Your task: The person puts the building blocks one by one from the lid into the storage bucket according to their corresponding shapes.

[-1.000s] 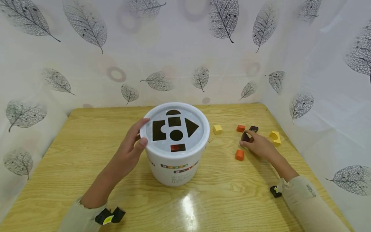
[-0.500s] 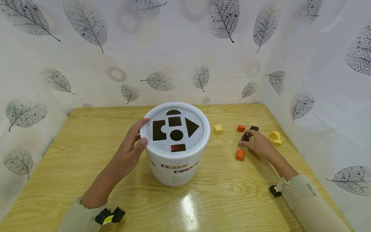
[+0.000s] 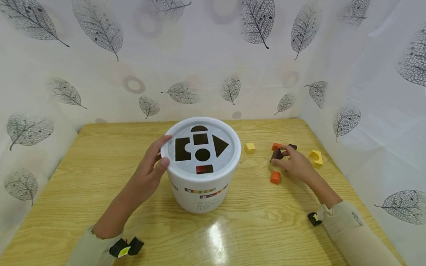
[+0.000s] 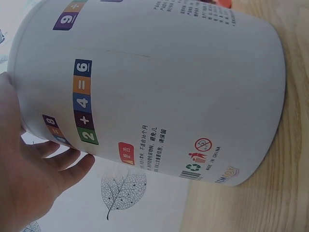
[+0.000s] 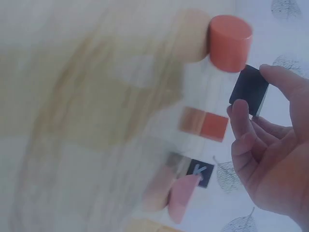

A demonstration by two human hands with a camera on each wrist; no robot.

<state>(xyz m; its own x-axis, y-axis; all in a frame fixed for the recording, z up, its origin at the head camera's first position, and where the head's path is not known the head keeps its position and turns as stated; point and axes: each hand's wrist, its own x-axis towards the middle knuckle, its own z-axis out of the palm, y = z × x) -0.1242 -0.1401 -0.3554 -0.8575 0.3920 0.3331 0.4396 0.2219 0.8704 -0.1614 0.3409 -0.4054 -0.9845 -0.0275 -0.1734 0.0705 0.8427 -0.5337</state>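
Dark triangular block (image 3: 277, 155) pinched between thumb and fingers of right hand (image 3: 297, 164), right of bucket (image 3: 199, 195), near orange cylinder (image 3: 275, 177). Probably light, stiff, smooth; opposite flat faces suit hold. Left hand (image 3: 148, 173) grips bucket at rim.

On my head view, the left arm (image 3: 116, 212) extends from between seven and eight o'clock to the left grip (image 3: 151, 170) at eight, thumb and index parted. My right arm (image 3: 323, 190) extends from four, the right grip (image 3: 297, 165) pinching between thumb and fingers.
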